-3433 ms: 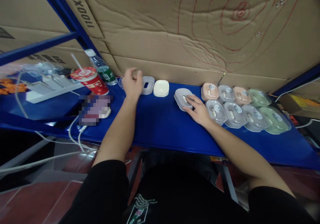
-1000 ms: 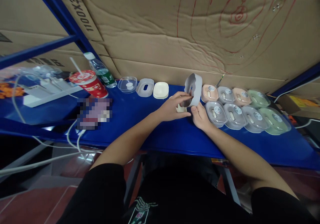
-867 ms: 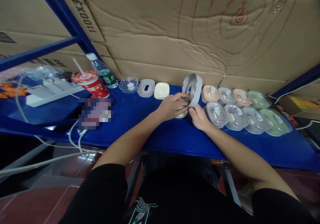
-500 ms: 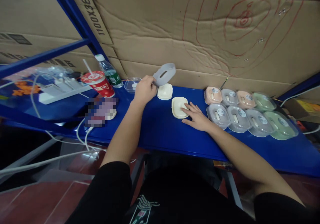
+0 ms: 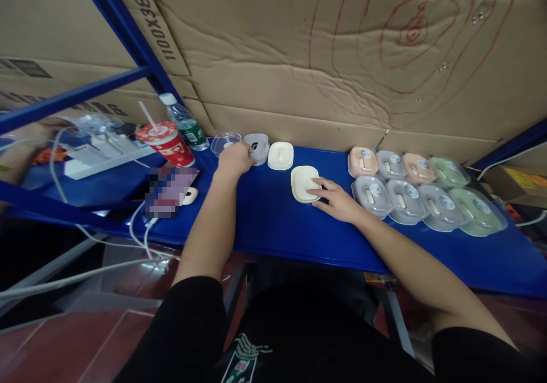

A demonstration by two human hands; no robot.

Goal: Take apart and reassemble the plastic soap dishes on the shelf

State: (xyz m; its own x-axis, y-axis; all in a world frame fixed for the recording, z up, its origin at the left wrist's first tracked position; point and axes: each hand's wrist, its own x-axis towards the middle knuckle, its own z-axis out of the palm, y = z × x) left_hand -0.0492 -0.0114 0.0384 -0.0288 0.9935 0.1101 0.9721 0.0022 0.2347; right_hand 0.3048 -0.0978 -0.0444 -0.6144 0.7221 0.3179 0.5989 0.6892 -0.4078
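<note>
My left hand (image 5: 236,158) is closed at the left edge of a grey lid (image 5: 260,154) with a dark oval slot, which lies flat near the cardboard wall. Its fingertips are partly hidden behind the hand. Left of it sits a clear plastic lid (image 5: 220,143), and to the right a cream square piece (image 5: 281,156). My right hand (image 5: 337,202) is open, with fingers spread and their tips resting on a cream square box part (image 5: 302,184) nearer the table's front.
Two rows of lidded boxes in grey (image 5: 373,196), pink (image 5: 363,162) and green stand at right. At left are a red cup (image 5: 171,146), water bottle (image 5: 188,123), phone (image 5: 177,192), white earphone case (image 5: 190,195) and power strip (image 5: 111,158). Another person's arm (image 5: 21,158) shows at far left.
My left hand has lowered the grey lid from a raised, tilted position to the table, moving left. The right hand stays at the cream box part. Another person's arm has appeared at far left.
</note>
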